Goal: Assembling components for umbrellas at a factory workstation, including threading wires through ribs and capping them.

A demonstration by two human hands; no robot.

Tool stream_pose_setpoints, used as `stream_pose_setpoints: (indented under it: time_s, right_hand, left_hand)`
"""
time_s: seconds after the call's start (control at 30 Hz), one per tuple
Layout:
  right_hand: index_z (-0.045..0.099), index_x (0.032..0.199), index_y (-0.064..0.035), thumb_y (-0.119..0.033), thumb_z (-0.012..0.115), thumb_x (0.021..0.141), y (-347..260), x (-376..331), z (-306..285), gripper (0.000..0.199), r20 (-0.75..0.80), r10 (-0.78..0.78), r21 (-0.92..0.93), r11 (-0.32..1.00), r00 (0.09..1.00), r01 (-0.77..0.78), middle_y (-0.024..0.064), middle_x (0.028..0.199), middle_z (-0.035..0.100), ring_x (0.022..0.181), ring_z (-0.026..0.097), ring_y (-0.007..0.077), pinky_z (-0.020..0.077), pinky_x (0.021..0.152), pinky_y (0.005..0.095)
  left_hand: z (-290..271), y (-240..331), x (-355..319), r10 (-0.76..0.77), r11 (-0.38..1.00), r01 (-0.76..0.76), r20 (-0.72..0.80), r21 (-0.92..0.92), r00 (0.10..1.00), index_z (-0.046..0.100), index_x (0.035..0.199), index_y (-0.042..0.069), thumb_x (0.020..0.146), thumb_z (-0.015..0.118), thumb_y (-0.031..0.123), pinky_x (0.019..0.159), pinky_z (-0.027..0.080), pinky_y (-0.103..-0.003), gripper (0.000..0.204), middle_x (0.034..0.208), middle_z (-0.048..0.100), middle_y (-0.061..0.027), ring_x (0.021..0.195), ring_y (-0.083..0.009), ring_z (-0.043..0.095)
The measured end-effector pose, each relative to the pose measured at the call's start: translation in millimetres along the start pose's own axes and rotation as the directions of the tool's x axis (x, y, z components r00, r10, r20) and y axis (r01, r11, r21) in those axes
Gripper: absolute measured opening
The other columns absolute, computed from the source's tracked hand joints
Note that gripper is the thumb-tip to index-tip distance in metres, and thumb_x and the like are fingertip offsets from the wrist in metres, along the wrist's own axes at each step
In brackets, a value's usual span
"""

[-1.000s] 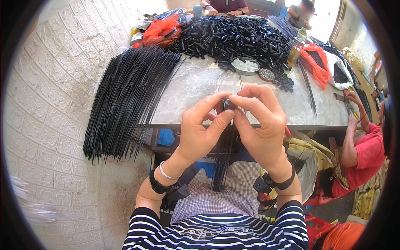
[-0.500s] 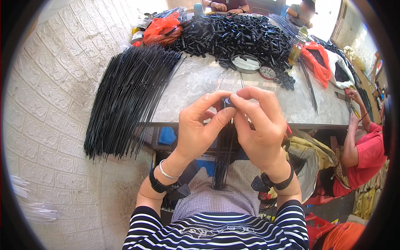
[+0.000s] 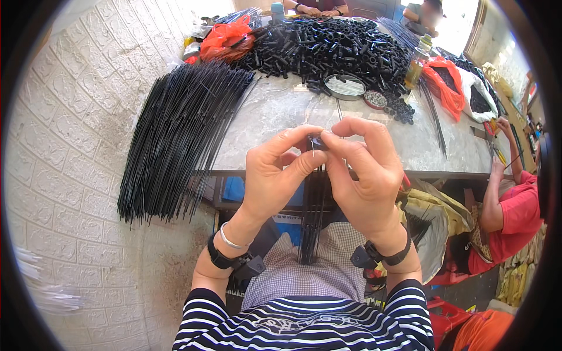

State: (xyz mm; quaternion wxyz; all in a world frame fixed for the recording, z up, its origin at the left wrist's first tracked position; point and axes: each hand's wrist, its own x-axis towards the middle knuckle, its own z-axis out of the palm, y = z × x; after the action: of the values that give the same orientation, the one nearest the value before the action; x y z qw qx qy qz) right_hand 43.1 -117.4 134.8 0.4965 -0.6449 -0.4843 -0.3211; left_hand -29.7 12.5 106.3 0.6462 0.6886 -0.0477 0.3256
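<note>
Both hands up in front of the chest, just at the near table edge. Left hand [image 3: 275, 175]: palm toward the right, thumb and forefinger pinched on a small black plastic piece [image 3: 317, 142]. Right hand [image 3: 366, 175]: fingers curled over from the other side, thumb and forefinger tips also pinching that same piece, so the two hands meet on it. Whether the fingertips touch each other, can't tell. A bunch of thin black rods [image 3: 313, 216] hangs down from the piece between the wrists to the lap. Both wrists carry black straps with a small device.

Containers on the marble table [image 3: 275, 114]: round shallow tin [image 3: 345, 86] holding pale thin bits, a second smaller round tin [image 3: 375, 99] just right of it, contents too small to tell. Orange bag [image 3: 225, 36] at far left, crumpled, contents hidden. Orange bag [image 3: 443, 79] at right is open with dark pieces inside, white bag [image 3: 477, 100] beside it likewise. Loose heap of black tube pieces [image 3: 328, 47] covers the far side of the table. Large fan of long black rods [image 3: 178, 134] lies over the left table corner, ends overhanging.

Another person in a red shirt [image 3: 518, 219] sits at right.

Versus 0.5 s ago: same two-handed pinch, hands at the same spot, right forefinger tip shifted slightly on the piece. Table contents unchanged.
</note>
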Motion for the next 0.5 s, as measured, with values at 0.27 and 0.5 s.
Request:
stream_pose_setpoints:
  time_s: [0.27, 0.5]
  right_hand:
    - [0.068, 0.089, -0.0027, 0.009, 0.068, 0.064, -1.1, -2.3, 5.1, 0.027, -0.032, 0.009, 0.021, 1.0, 0.999, -0.008, 0.0066, 0.087, 0.058, 0.074, 0.059, 0.0203, 0.0509, 0.056, 0.0281]
    - [0.067, 0.086, -0.0013, 0.009, 0.07, 0.063, -2.5, -5.7, 0.8, 0.026, -0.038, 0.01, 0.022, 1.0, 0.999, -0.009, 0.0063, 0.083, 0.058, 0.071, 0.057, 0.0192, 0.0495, 0.055, 0.0275]
  left_hand:
    - [-0.6, 9.8, -1.5, -0.018, 0.997, 0.022, -0.055, 0.068, 0.998, 0.065, 0.109, -0.001, 0.081, 0.072, 0.007, 0.065, 0.051, -0.021, 0.03, 0.094, 0.063, -0.0036, 0.083, -0.0065, 0.056]
    - [-3.8, 9.5, 0.3, -0.049, 0.999, 0.049, 0.0, 0.019, 0.999, 0.065, 0.109, 0.0, 0.081, 0.071, 0.004, 0.065, 0.05, -0.019, 0.029, 0.089, 0.061, -0.0016, 0.079, -0.0057, 0.056]
